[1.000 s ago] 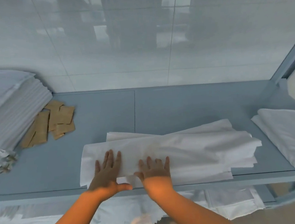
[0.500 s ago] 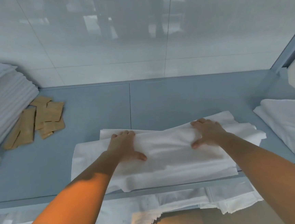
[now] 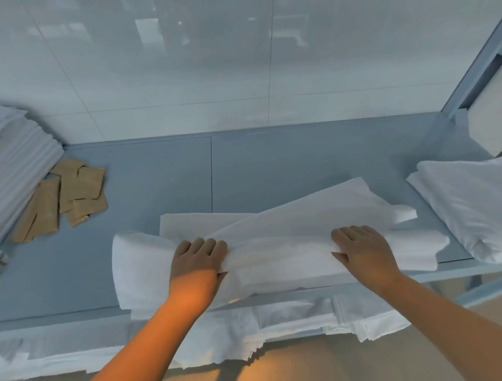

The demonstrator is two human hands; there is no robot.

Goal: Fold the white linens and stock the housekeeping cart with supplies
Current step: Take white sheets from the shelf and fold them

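Both hands are gripping the white linen (image 3: 279,248): the left hand (image 3: 198,260) is pinching a fold near its left end, the right hand (image 3: 362,249) nearer its right end. It is lying along the front edge of the grey-blue shelf (image 3: 271,164). Left of the linen, brown packets (image 3: 71,194) are lying beside stacked white sheets (image 3: 5,169); no writing is legible.

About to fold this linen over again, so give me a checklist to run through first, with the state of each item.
1. Left hand grips the white linen: ok.
2. Right hand grips it too: ok.
3. Linen edges lined up: not ok, the upper layer lies skewed.
4. Linen fully on the grey shelf: not ok, near edge overhangs.
5. Brown packets apart from the linen: ok.
6. Folded pile on the right apart from the linen: cannot tell.
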